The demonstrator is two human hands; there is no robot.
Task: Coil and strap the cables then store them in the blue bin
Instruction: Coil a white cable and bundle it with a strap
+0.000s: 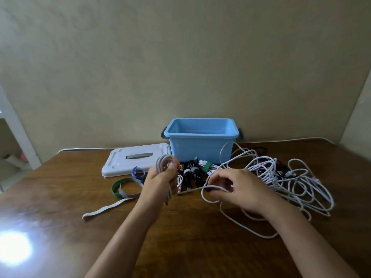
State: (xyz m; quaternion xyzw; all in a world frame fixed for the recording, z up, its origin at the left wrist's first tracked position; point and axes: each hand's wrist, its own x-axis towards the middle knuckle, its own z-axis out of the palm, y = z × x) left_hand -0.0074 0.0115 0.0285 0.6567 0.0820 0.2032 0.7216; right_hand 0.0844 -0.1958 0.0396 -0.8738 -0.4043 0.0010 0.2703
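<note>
The person's left hand is gripping a coil of white cable, fingers curled tight round the loops, which are standing up above the knuckles and hanging below the palm. The right hand is pinching a strand of the same white cable between thumb and fingertips, the strand running leftward from the fingers toward the left hand. Just beyond the right fingers, a loose tangle of white cables is sprawling over the wooden table. Between the two hands, slightly farther off, black strapped bundles and a white bundle with a green strap are lying. Behind those the blue bin is standing open, its white lid lying flat beyond the left fingers. Left of the left hand, green, purple and grey straps are lying.
</note>
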